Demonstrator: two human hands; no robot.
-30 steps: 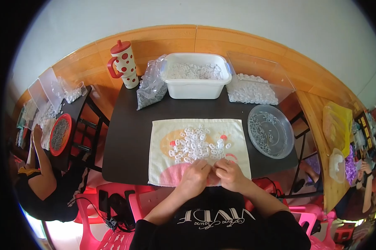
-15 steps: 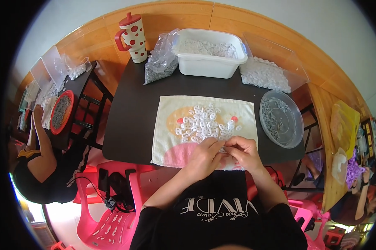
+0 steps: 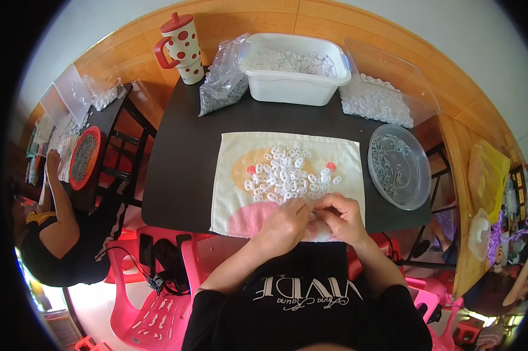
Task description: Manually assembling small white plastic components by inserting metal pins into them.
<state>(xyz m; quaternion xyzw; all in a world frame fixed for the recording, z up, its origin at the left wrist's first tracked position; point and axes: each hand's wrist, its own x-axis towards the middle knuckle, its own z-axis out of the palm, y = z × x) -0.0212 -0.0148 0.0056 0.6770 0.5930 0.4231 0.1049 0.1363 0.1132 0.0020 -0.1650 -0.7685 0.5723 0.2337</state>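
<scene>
A pale towel (image 3: 234,175) with orange and pink patches lies on the black table (image 3: 182,169). A heap of small white plastic rings (image 3: 287,172) sits on its middle. My left hand (image 3: 284,225) and my right hand (image 3: 341,217) meet at the towel's near edge, fingertips pinched together over a small white piece (image 3: 312,212) that is mostly hidden between them.
A white tub (image 3: 293,67) of white pieces stands at the back, with a clear bag (image 3: 220,88) and a red-dotted mug (image 3: 179,47) to its left. A clear round dish (image 3: 398,164) lies at the right. Another person (image 3: 53,234) sits at a left table beside a pink chair (image 3: 158,304).
The view has shifted, so the table sits lower and closer in the picture. My hands stay together at the towel's near edge, still pinching small pieces.
</scene>
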